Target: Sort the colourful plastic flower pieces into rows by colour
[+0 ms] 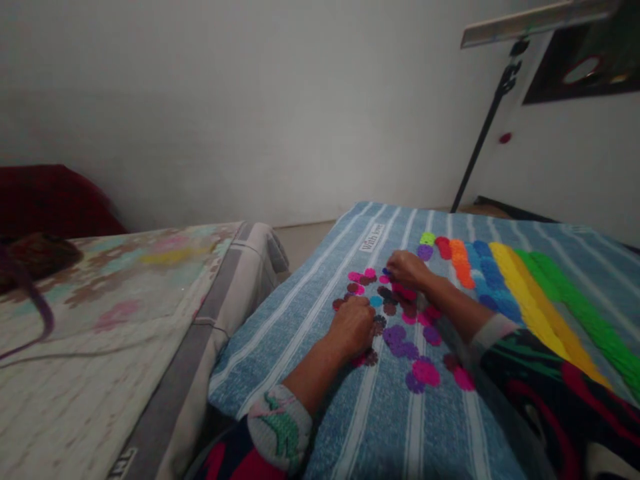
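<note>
A blue striped towel (320, 280) lies spread out, with several small round flower-shaped plastic discs (405, 340) in pink, purple and dark red scattered on it. My left hand (353, 327) rests curled on the discs with its fingers closed; what they hold is hidden. My right hand (407, 269) is further back, fingers pinched over a small blue disc (386, 271) at the pile's far edge. To the right, discs lie joined in coloured rows (505, 287): red, orange, blue, yellow, green.
A mattress with a faded patterned cover (115, 313) lies to the left, a gap of floor (300, 243) between it and the towel. A dark tripod leg (483, 137) leans by the white wall at the back right. A maroon cushion (50, 200) sits far left.
</note>
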Available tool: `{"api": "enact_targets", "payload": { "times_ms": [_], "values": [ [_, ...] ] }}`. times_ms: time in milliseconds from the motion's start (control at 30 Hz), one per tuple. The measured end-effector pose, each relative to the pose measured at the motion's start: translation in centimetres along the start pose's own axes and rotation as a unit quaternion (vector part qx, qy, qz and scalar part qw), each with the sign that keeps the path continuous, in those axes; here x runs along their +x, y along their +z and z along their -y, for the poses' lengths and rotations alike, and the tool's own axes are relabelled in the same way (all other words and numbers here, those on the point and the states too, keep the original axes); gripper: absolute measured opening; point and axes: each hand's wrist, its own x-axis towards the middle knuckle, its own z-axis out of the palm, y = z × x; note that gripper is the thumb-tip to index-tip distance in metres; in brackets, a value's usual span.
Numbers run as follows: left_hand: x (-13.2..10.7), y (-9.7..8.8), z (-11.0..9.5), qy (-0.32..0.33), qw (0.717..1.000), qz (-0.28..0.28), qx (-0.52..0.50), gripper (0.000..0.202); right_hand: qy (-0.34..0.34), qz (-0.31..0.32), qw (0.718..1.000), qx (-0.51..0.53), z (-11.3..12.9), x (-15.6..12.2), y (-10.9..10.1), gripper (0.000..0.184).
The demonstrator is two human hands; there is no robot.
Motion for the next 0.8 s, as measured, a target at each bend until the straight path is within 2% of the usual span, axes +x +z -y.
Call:
{"api": "enact_targets", "payload": {
  "times_ms": [100, 200, 300, 400, 600, 800],
  "values": [
    [0.2, 0.1, 0.1, -0.002, 1.000, -0.004, -0.004, 0.022, 0.007, -0.026, 0.999, 0.031, -2.5, -3.0, -2.0, 0.026],
    [0.4, -0.1, 0.3, -0.004, 1.000, 0.002, -0.012, 0.019, 0.018, -0.072, 0.991, 0.108, -5.5, -6.8, -3.5, 0.018],
    [0.5, -0.3, 0.4, 0.001, 1.000, -0.005, -0.013, 0.019, 0.037, -0.088, 0.984, 0.150, -8.3, -10.6, -4.1, 0.015],
    [0.4, -0.5, 0.4, 0.006, 1.000, -0.014, -0.013, 0.017, 0.057, -0.091, 0.980, 0.166, -10.1, -14.2, -3.9, 0.013],
    [0.6, -0.2, 0.6, 0.003, 1.000, -0.019, -0.008, 0.016, 0.088, -0.066, 0.978, 0.176, -10.2, -19.1, -2.7, 0.014],
    [0.7, 0.3, 0.9, 0.005, 0.999, -0.031, -0.002, 0.018, 0.092, -0.047, 0.982, 0.157, -8.6, -20.2, -1.6, 0.017]
  ]
}}
